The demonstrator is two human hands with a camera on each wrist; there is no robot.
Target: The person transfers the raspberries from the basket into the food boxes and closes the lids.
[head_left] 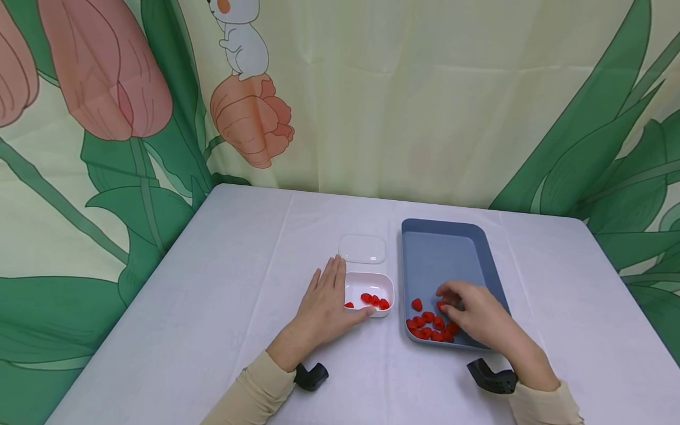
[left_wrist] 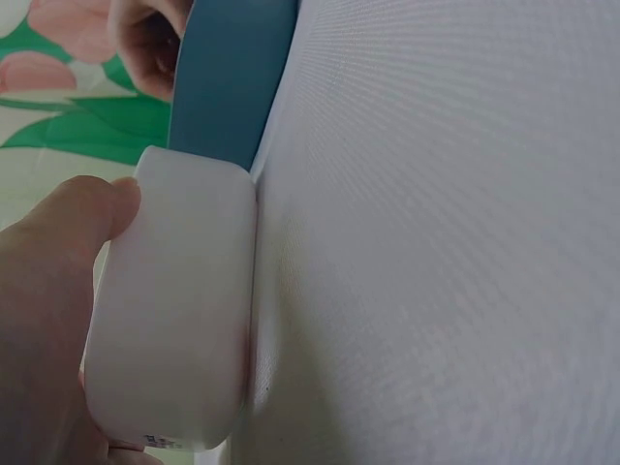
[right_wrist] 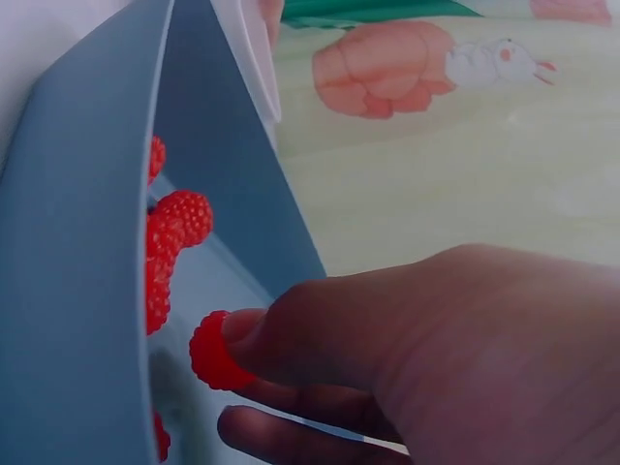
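Observation:
My left hand [head_left: 326, 304] lies along the left side of a small white box [head_left: 392, 289], fingers straight. Its thumb rests at the near rim, as the left wrist view shows on the box wall [left_wrist: 184, 300]. Several red raspberries [head_left: 375, 300] lie in the box, and the hand hides part of it. Over the near right part of a blue-grey tray [head_left: 441, 254], my right hand [head_left: 480, 313] pinches one raspberry [right_wrist: 218, 351] between thumb and fingers. More raspberries [head_left: 427, 330] are gathered in the tray's near left corner, with one lying slightly apart [head_left: 417, 304].
Just beyond the box lies a clear lid [head_left: 362, 249] on the white tablecloth [head_left: 239, 236]. The tray's raised wall [right_wrist: 77, 242] stands close beside the right hand. A printed curtain [head_left: 398, 106] hangs behind the table. Each wrist wears a black device [head_left: 311, 376].

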